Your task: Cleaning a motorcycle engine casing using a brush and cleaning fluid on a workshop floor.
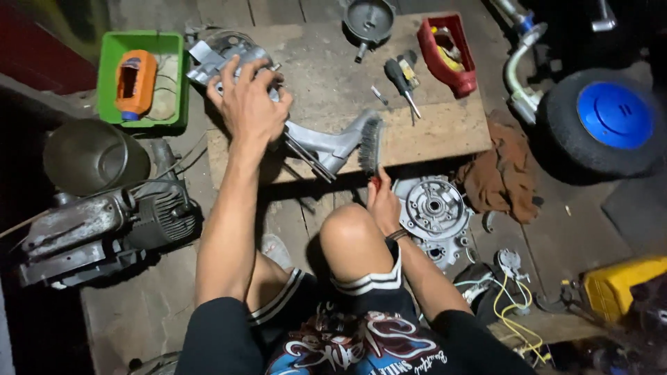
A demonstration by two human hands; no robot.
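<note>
My left hand (249, 104) presses down on a grey metal engine casing (316, 142) that lies across a wooden board (431, 125). My right hand (383, 205) grips the handle of a wire brush (370, 144), whose bristles touch the casing's right end. My bent knee (351, 232) sits just below the board's front edge.
A green tray (110, 76) with an orange bottle (135, 83) stands at the left. A screwdriver (401, 82), a red container (448, 55) and a round metal part (368, 21) lie on the board. Another casing half (434, 208), a brown rag (504, 173), a wheel (601, 121) and an engine (104, 226) surround me.
</note>
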